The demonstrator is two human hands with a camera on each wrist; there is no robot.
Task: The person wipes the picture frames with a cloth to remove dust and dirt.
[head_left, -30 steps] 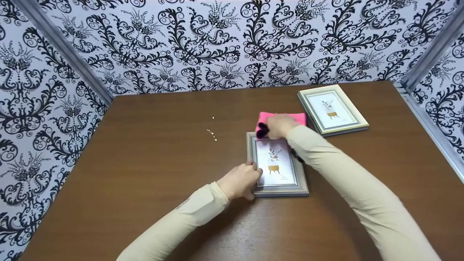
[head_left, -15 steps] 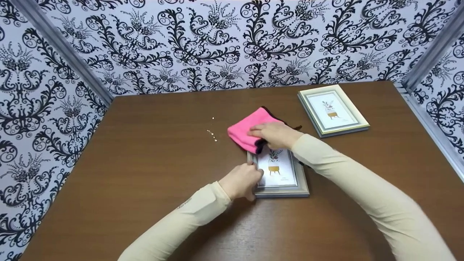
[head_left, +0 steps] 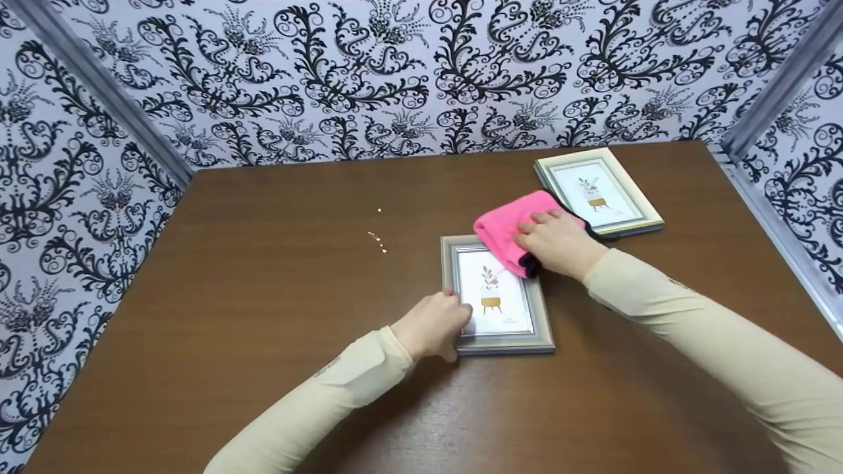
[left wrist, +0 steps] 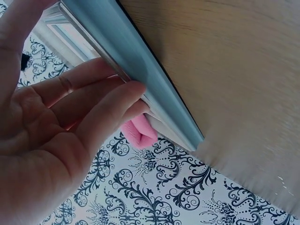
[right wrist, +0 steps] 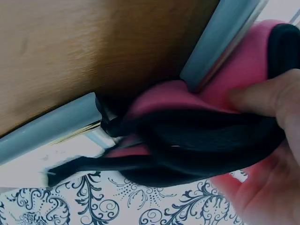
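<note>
A picture frame (head_left: pixel 504 343) with a pale, silver-lined border and a potted-plant print lies on the brown table. My left hand (head_left: pixel 433 324) holds it at the left edge near the front corner; in the left wrist view the fingertips (left wrist: pixel 133 89) press against the blue-grey side. My right hand (head_left: pixel 560 245) grips a folded pink cloth (head_left: pixel 504 227) with black edging over the frame's far right corner. Up close in the right wrist view, the thumb lies on the pink cloth (right wrist: pixel 243 65), whose black edging hangs in loose folds beside the blue-grey frame side.
A second, cream picture frame (head_left: pixel 635 191) with a similar print lies at the back right, just beyond the cloth. Small white crumbs (head_left: pixel 377 241) are scattered left of the middle on the table (head_left: pixel 263 283). Patterned panels (head_left: pixel 369 72) wall the back and sides.
My right hand has swept the cloth from the frame's far edge to the left, then back right to its far right corner. The left hand keeps its hold on the frame.
</note>
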